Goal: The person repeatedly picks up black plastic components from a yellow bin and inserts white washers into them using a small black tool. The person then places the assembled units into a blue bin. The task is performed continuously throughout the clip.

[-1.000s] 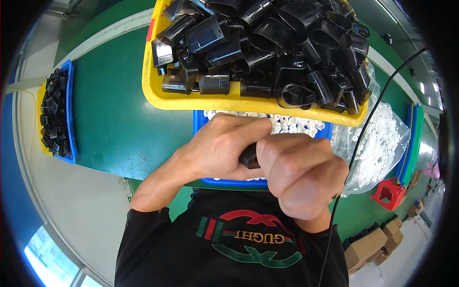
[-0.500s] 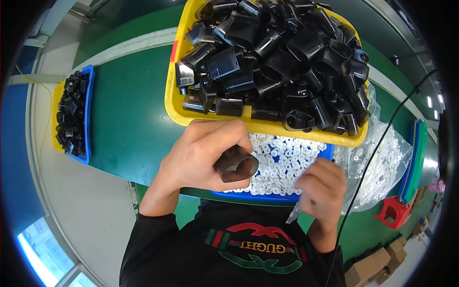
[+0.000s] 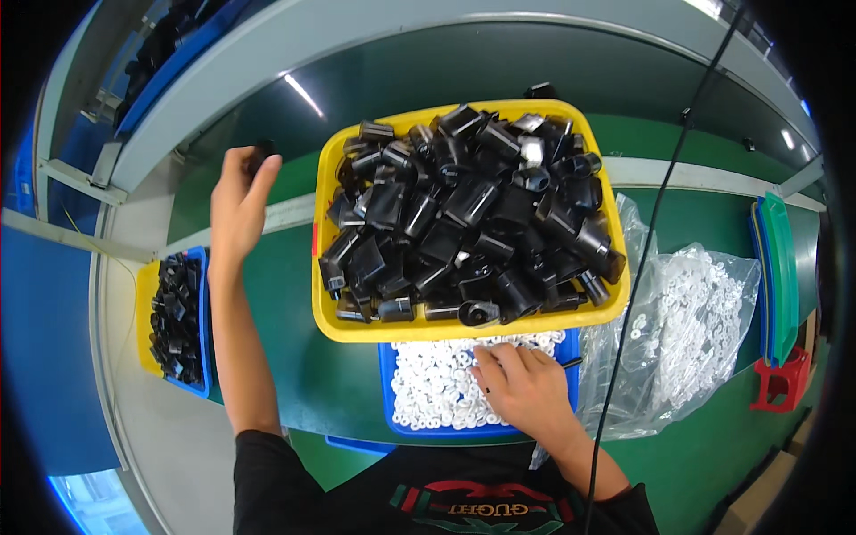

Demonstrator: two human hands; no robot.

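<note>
1. A small black plastic part [image 3: 262, 150] is sitting pinched at the fingertips of the left hand [image 3: 236, 203], which is reaching far out over the green work surface [image 3: 267, 267], up and to the left of the yellow bin [image 3: 325, 178].
2. The left hand's fingers are curling closed around that part, with the thumb pressing on one side and the other fingers on the opposite side; only a little of the part is showing above them.
3. The right hand [image 3: 526, 388] is lying palm down in the blue tray [image 3: 388, 392] close to the person's body, its fingers bent and spread among the small white rings [image 3: 432, 388] that are filling the tray. Whether any ring is being gripped cannot be told, since the fingertips are hiding in the pile.
4. The yellow bin is standing just beyond the blue tray, overlapping its far edge, and is holding a heap of black plastic housings [image 3: 464, 214].
5. A clear plastic bag [image 3: 687, 312] with more white rings is lying just beside the tray on the right.
6. A second blue tray with black parts [image 3: 178, 316] is sitting well apart on the left.
7. A thin black cable [image 3: 660, 205] is hanging across the right side of the view.
</note>
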